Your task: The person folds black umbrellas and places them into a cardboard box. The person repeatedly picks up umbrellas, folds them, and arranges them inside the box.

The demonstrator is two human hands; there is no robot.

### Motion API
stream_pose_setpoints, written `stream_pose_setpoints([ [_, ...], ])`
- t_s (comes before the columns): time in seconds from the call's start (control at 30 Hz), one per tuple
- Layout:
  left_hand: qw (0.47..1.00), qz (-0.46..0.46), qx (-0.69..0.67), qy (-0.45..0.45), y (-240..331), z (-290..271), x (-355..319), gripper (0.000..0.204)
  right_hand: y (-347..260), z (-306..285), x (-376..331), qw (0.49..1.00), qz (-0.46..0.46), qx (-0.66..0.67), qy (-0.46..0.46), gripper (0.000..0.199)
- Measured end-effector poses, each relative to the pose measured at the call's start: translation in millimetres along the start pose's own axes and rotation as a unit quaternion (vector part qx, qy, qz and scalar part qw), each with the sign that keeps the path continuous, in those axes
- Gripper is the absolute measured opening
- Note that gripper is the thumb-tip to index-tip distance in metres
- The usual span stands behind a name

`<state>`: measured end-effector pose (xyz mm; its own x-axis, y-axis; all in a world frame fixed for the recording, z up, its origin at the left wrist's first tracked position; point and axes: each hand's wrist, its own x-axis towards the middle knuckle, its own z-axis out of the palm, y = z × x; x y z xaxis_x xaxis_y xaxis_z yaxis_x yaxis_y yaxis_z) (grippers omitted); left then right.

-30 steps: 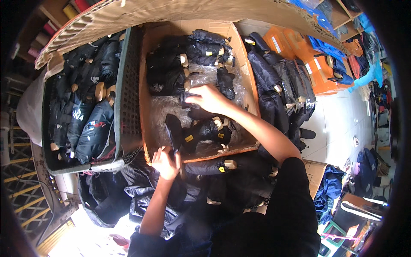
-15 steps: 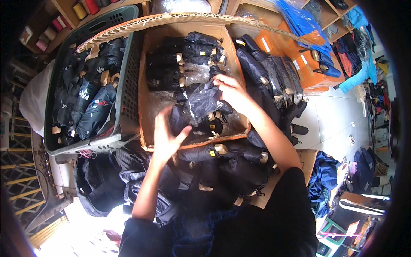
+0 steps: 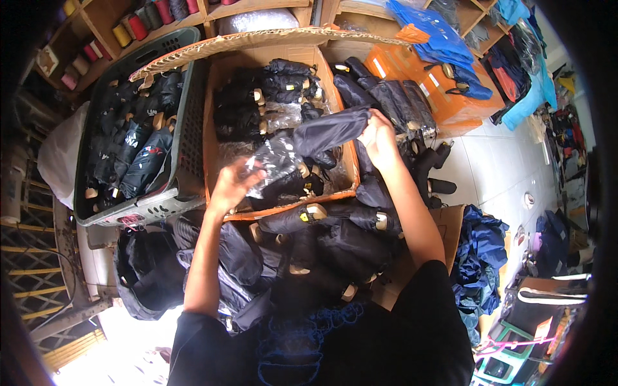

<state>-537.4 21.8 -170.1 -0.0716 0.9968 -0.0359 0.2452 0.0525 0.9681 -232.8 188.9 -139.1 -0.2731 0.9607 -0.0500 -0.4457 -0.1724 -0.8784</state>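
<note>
Over an open cardboard box (image 3: 355, 183), my right hand (image 3: 378, 136) grips one end of a black folding umbrella (image 3: 331, 132) in a fabric sleeve. Clear plastic wrap (image 3: 275, 159) trails from its other end, and the fingers of my left hand (image 3: 237, 184), slightly blurred, are closed on that plastic. Several black folding umbrellas (image 3: 241, 119) with pale handle ends lie in the box below, some under loose clear plastic. The umbrella's own handle cannot be made out.
To the left, a dark green plastic basket (image 3: 187, 145) holds more folded umbrellas. Black umbrellas (image 3: 293, 219) are heaped in front of the box, and others (image 3: 396, 103) lie to its right. Orange boxes (image 3: 444, 96) stand behind those. Thread spools (image 3: 136, 27) fill shelves at the back left.
My right hand has moved right, drawing the umbrella out straight. My left hand, spread apart before, has closed on the clear plastic, now stretched between both hands.
</note>
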Motion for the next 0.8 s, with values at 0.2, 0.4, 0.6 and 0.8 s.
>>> stream_pose_setpoints([
  [0.2, 0.989, -0.045, 0.098, 0.099, 19, -30, -50, 0.034, -12, -22, -11, 0.994, -0.015, 0.07, 0.078, 0.027],
  [0.4, 0.986, -0.096, 0.072, 0.116, 24, -66, -102, 0.034, -8, -31, -19, 0.986, 0.043, 0.112, 0.118, 0.036],
  [0.6, 0.965, -0.088, 0.061, 0.241, 16, -32, -71, 0.056, -11, -10, -32, 0.98, 0.094, 0.146, 0.096, 0.045],
  [0.8, 0.902, 0.056, 0.393, 0.168, 16, 15, 9, 0.058, 1, 6, -10, 0.996, 0.069, -0.005, 0.065, 0.017],
])
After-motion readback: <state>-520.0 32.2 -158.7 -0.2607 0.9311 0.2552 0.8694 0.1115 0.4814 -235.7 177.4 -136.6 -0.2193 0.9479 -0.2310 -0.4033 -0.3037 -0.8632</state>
